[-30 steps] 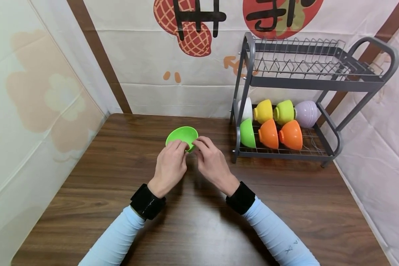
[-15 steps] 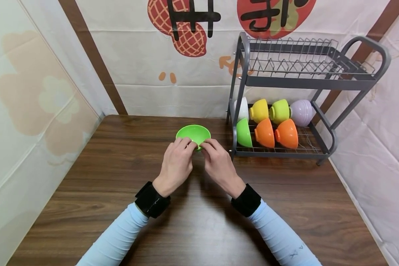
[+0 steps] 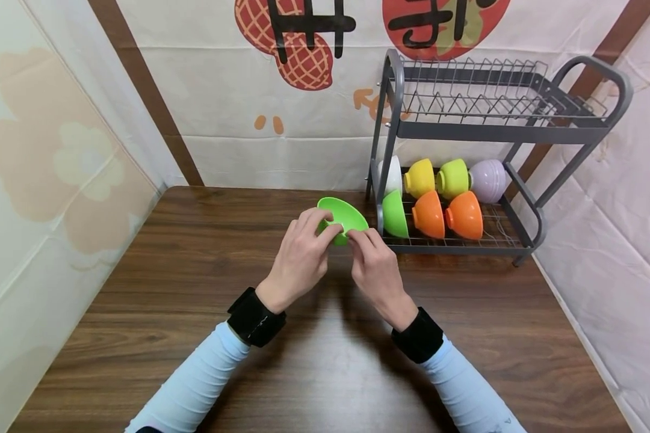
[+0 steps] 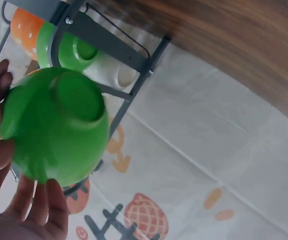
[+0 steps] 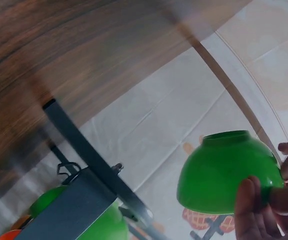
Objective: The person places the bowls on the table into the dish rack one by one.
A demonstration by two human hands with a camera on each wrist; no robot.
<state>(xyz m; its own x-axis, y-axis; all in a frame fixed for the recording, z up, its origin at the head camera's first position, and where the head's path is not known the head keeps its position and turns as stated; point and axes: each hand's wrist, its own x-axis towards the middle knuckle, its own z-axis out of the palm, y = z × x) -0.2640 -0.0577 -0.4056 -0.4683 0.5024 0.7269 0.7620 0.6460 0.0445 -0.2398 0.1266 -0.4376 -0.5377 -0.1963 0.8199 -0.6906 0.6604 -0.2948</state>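
Observation:
A bright green bowl [image 3: 342, 218] is held up in front of me, tilted, with its foot ring showing in the left wrist view. My right hand [image 3: 380, 272] pinches its near right rim between thumb and fingers. On the near left side my left hand [image 3: 299, 257] has curled fingers and thumb at the bowl's edge. In the left wrist view, left-hand fingertips [image 4: 56, 197] meet the green bowl [image 4: 59, 125] below its rim. Just right of the hands, a second green bowl [image 3: 395, 214] leans in the rack.
A grey two-tier dish rack [image 3: 479, 133] stands at the back right. Its lower tier holds several bowls, including an orange bowl [image 3: 463, 215] and a lavender bowl [image 3: 487, 181]; its upper wire tier [image 3: 476, 90] is bare. The brown wood table [image 3: 206, 270] meets a printed cloth wall.
Both hands have carried the green bowl rightward, nearer the rack. The bowl has tilted, its right side lower. Left fingers have spread a little from the thumb; the view has shifted slightly.

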